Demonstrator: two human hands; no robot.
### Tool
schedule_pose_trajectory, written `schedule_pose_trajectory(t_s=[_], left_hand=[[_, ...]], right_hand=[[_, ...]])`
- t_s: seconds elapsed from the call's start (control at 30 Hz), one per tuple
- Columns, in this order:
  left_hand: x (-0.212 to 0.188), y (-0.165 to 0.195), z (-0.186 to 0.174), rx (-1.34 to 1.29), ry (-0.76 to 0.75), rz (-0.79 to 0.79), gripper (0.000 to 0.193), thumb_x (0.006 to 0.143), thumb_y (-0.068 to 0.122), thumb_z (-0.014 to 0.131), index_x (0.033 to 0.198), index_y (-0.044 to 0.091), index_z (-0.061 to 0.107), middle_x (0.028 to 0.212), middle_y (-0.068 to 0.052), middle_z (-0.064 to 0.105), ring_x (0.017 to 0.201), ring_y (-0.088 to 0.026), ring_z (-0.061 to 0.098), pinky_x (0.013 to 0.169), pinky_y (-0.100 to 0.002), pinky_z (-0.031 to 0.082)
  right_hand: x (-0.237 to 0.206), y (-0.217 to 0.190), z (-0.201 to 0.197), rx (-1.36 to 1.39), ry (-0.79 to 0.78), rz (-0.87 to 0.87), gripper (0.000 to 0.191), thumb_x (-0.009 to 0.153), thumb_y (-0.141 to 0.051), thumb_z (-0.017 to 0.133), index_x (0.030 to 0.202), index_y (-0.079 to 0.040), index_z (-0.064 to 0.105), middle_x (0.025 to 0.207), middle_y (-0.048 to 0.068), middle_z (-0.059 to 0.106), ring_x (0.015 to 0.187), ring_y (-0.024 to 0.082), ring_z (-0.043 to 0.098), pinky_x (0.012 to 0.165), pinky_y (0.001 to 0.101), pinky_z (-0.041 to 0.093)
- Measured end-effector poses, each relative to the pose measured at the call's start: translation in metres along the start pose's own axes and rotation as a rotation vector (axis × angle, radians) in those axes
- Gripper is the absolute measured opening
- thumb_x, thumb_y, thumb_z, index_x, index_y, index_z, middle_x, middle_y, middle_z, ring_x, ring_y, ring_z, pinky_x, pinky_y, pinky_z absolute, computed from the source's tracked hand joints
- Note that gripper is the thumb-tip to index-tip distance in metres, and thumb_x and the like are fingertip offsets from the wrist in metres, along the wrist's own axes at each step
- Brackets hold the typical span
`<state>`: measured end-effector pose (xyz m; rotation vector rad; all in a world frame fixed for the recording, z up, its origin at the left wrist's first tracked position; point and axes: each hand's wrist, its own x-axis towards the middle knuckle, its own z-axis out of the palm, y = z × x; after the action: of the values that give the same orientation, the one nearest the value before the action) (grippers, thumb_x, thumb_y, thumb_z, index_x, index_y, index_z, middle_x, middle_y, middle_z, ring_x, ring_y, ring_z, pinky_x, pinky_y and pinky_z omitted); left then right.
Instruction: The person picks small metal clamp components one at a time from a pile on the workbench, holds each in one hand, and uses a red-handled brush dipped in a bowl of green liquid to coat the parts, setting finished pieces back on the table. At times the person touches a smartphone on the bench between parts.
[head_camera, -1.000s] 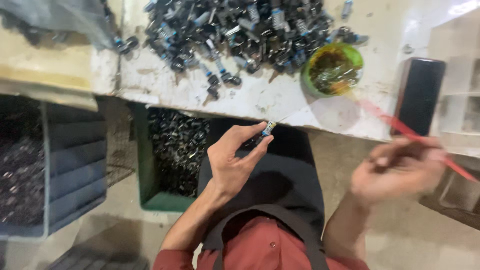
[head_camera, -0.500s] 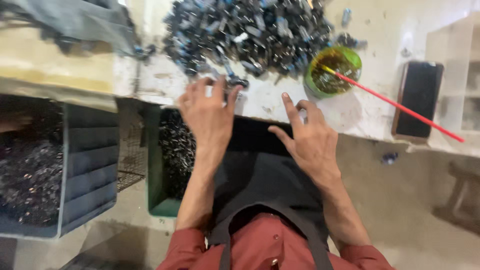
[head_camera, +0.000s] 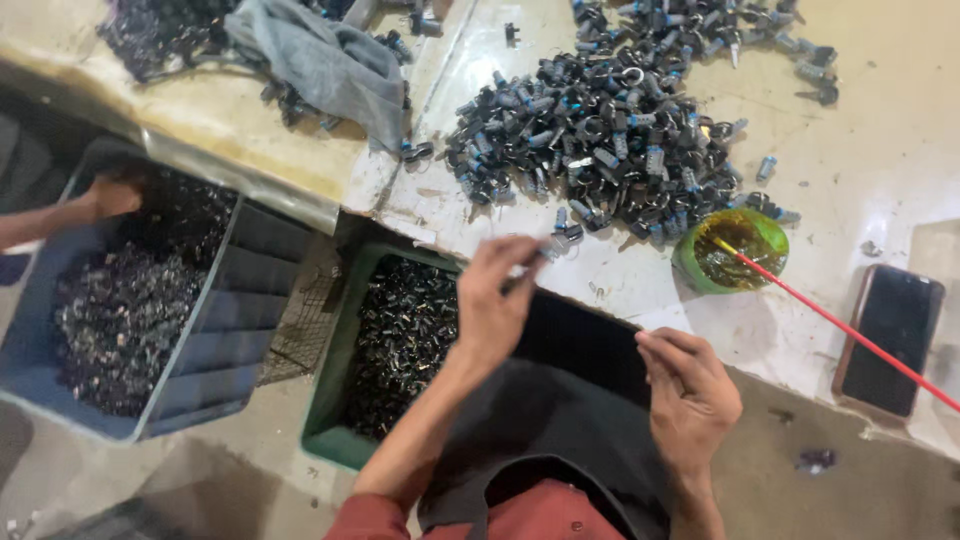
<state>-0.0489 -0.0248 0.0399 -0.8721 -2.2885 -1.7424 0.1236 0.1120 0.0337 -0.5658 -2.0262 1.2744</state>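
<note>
The left hand is raised at the near edge of the pale, stained worktable, its fingers pinched around a small dark metal part with a silvery end that sticks out towards the big heap of small black and blue-banded metal parts. Half a second ago this hand lay flat, palm down, against the table edge; now it has lifted and closed on the part. The right hand has drawn back from the edge and hangs over the black apron, fingers loosely curled; whether anything sits between them cannot be told.

The round green bowl of brownish liquid stands just right of the heap, with the thin red stick resting in it and slanting off to the right, as in the earlier frame. A dark phone lies flat near the table's right end. A grey cloth is draped over a second pile at the upper left.

Below the table edge, a green plastic crate holds more dark parts, directly under the left forearm. Beside it a blue plastic crate is also filled, and another person's hand reaches into it from the left.
</note>
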Motion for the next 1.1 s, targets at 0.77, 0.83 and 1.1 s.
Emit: schedule_pose_trajectory(t_s=[0.77,0.83,1.1], left_hand=[[-0.061,0.025,0.029,-0.505,-0.533,-0.397,0.02,0.093,0.006,0.073,0.109,-0.006,0.076,0.086,-0.004,0.071,0.075,-0.01,0.066,0.07,-0.024,0.053],[-0.062,0.02,0.032,-0.761,-0.586,-0.727,0.017,0.097,0.006,0.07,0.108,-0.007,0.076,0.084,-0.004,0.071,0.073,-0.01,0.066,0.069,-0.025,0.054],[-0.069,0.006,0.042,-0.961,-0.565,-0.873,0.026,0.102,0.012,0.062,0.099,-0.01,0.073,0.074,-0.009,0.067,0.063,-0.013,0.062,0.065,-0.027,0.05]], right_hand=[[-0.002,0.011,-0.032,0.292,-0.12,0.34,0.019,0.086,0.01,0.079,0.095,-0.002,0.066,0.1,0.009,0.074,0.084,0.005,0.067,0.07,0.0188,0.053],[0.001,0.018,-0.037,0.335,-0.059,0.394,0.016,0.091,0.007,0.077,0.095,-0.001,0.064,0.092,0.009,0.071,0.077,0.005,0.063,0.066,0.0202,0.05],[0.027,0.039,-0.071,0.476,0.367,0.133,0.019,0.115,-0.029,0.055,0.122,-0.011,0.056,0.09,0.008,0.064,0.055,0.007,0.046,0.043,0.0209,0.032]])
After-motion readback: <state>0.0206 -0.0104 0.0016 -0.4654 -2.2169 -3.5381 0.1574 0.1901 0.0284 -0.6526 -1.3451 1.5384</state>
